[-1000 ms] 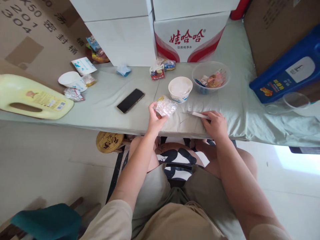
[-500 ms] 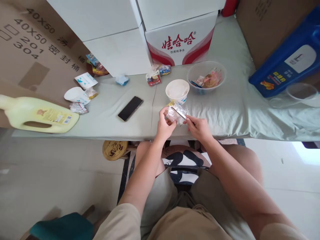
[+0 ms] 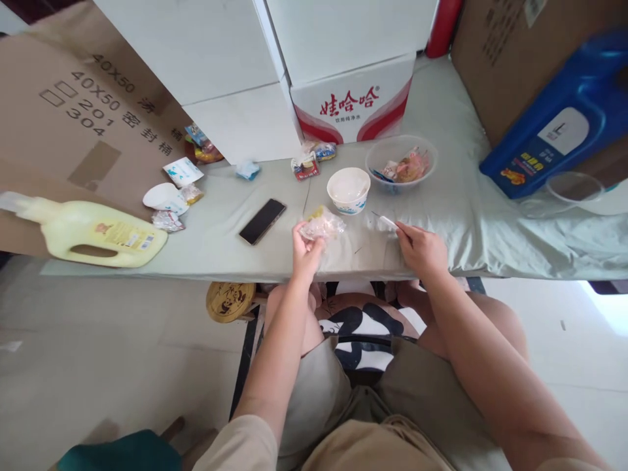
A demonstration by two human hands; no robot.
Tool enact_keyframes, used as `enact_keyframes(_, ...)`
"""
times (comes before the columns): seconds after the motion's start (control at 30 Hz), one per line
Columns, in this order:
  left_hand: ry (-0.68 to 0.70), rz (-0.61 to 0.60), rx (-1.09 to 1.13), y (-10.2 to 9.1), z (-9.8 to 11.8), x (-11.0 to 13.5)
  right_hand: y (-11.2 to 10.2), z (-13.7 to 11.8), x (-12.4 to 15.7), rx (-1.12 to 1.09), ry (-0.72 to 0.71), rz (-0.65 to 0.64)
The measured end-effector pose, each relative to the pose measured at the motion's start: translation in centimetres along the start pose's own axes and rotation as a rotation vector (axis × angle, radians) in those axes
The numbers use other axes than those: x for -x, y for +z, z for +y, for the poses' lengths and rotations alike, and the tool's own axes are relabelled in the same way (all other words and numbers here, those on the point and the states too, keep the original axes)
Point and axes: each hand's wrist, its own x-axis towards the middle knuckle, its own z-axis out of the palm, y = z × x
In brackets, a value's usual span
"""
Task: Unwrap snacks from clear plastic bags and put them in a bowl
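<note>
My left hand [image 3: 305, 245] is closed on a small clear plastic snack packet [image 3: 321, 226], held just above the cloth-covered table [image 3: 220, 242] near its front edge. To the right, my right hand [image 3: 420, 247] pinches a thin white-handled blade [image 3: 385, 222] that points left over the cloth. A white paper bowl [image 3: 348, 188] stands right behind the packet. Behind that on the right is a clear plastic bowl [image 3: 401, 163] with wrapped snacks in it.
A black phone [image 3: 262, 221] lies left of my hands. A yellow jug [image 3: 93, 231] lies on its side at far left, a blue jug [image 3: 554, 137] at right. A tipped paper cup [image 3: 164, 196], loose wrappers and stacked cartons [image 3: 343, 98] line the back. My knees sit under the table edge.
The two hands met at the packet half a second ago, blade against it. Now my right hand has drawn away to the right with the blade, and the left still holds the packet.
</note>
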Motion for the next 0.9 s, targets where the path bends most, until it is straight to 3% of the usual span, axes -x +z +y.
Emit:
enact_keyframes(0.13,0.026,0.241,-0.064,-0.8,0.0,-1.1,0.5,-0.8,-0.5,0.05,-0.006,0.149)
enact_keyframes(0.2,-0.013,0.291,-0.058,-1.3,0.0,-1.6,0.8,-1.4,-0.3,0.007,-0.049,0.194)
enact_keyframes(0.27,-0.097,0.237,-0.017,-1.1,0.1,-1.5,1.2,-2.0,0.1,-0.103,-0.145,0.134)
enact_keyframes(0.43,-0.261,-0.06,0.091,1.2,0.5,0.1,2.8,-3.3,1.1,-0.304,-0.334,-0.112)
enact_keyframes(0.5,-0.243,-0.052,0.091,1.7,0.7,0.2,3.1,-3.6,1.1,-0.314,-0.31,-0.121)
enact_keyframes(0.57,-0.214,0.032,0.103,1.4,0.6,-0.3,3.1,-3.6,0.9,-0.329,-0.254,-0.088)
enact_keyframes(0.77,-0.144,0.321,0.129,-1.1,0.1,-2.5,1.6,-2.3,0.0,-0.33,-0.078,0.073)
enact_keyframes(0.9,-0.086,0.317,0.043,-1.7,0.3,-2.4,0.8,-2.4,0.2,-0.29,-0.081,0.178)
